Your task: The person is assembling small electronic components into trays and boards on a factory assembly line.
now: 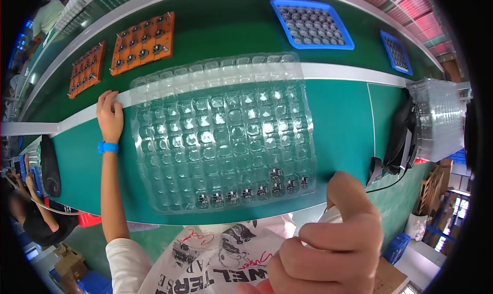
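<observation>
A clear pocketed tray lies flat on the green tabletop, its far end lapping over the pale rail, perhaps because it is too deep for the space in front of the person. Its cups face upward, which presumably keeps the small dark parts apart from one another; these occupy much of the row nearest the body, with one more just behind, probably because that edge is easiest to reach. The left hand rests at the rail beside the tray's far left corner, fingers together and slightly bent, the thumb apart, with nothing visible in its grasp; it seems to be steadying the arm rather than the tray, which it does not clearly touch. The right hand hangs close to the camera, nearer than the tray, its fingers curled tightly inward; whether they enclose anything cannot be told. Beyond the rail, orange blocks hold metal parts in spaced rows, and a blue tray carries round pieces in similar order, likely so that each can be picked singly.
</observation>
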A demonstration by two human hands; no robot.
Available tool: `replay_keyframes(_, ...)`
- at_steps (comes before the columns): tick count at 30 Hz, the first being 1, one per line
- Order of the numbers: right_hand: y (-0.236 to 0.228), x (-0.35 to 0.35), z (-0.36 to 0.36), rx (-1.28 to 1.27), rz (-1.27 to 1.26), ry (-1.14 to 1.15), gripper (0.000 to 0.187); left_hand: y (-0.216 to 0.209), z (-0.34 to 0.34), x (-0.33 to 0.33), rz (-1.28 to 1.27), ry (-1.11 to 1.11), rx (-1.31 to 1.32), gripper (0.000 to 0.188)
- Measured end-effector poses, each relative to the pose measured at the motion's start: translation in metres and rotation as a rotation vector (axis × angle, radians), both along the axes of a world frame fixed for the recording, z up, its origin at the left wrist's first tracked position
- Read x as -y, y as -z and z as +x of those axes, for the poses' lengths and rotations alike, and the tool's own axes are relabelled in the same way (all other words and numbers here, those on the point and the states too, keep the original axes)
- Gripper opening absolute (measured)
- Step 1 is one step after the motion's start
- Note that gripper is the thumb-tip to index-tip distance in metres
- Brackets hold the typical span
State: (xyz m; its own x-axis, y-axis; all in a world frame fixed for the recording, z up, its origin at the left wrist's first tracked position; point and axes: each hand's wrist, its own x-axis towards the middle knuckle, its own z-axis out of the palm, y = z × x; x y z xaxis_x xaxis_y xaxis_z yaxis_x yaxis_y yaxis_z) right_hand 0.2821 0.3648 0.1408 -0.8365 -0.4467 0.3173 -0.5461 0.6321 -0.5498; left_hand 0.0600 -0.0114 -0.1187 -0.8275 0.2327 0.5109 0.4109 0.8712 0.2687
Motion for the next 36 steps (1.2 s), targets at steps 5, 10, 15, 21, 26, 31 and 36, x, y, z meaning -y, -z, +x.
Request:
replay_keyframes(5, 0.011, -0.007, 0.007, -0.019, -0.153, 0.109, 0.023, 0.001, -0.003, -0.009, -0.015, 0.006, 0.048, 0.025)
replay_keyframes(10, 0.012, -0.023, -0.005, 0.158, -0.2, -0.043, 0.024, 0.001, -0.003, 0.001, 0.011, 0.023, 0.045, 0.026)
replay_keyframes(15, 0.028, -0.026, -0.028, -0.391, -0.223, -0.487, 0.031, -0.001, -0.005, -0.004, -0.023, 0.026, 0.024, 0.028)
replay_keyframes(21, 0.047, -0.022, -0.007, -0.42, -0.518, -0.429, 0.013, -0.001, 0.007, -0.003, 0.023, -0.015, -0.073, 0.023)
replay_keyframes(26, 0.061, 0.029, -0.007, -0.65, -0.811, -0.266, 0.014, 0.002, 0.006, -0.02, 0.037, -0.017, -0.066, 0.021)
replay_keyframes(31, 0.044, 0.004, -0.002, -0.368, -0.549, -0.551, 0.021, 0.004, 0.008, -0.011, 0.062, -0.045, -0.062, 0.022)
replay_keyframes(36, 0.043, -0.015, -0.003, -0.122, -0.782, -0.651, 0.018, 0.006, 0.007, -0.009, 0.063, -0.063, -0.046, 0.022)
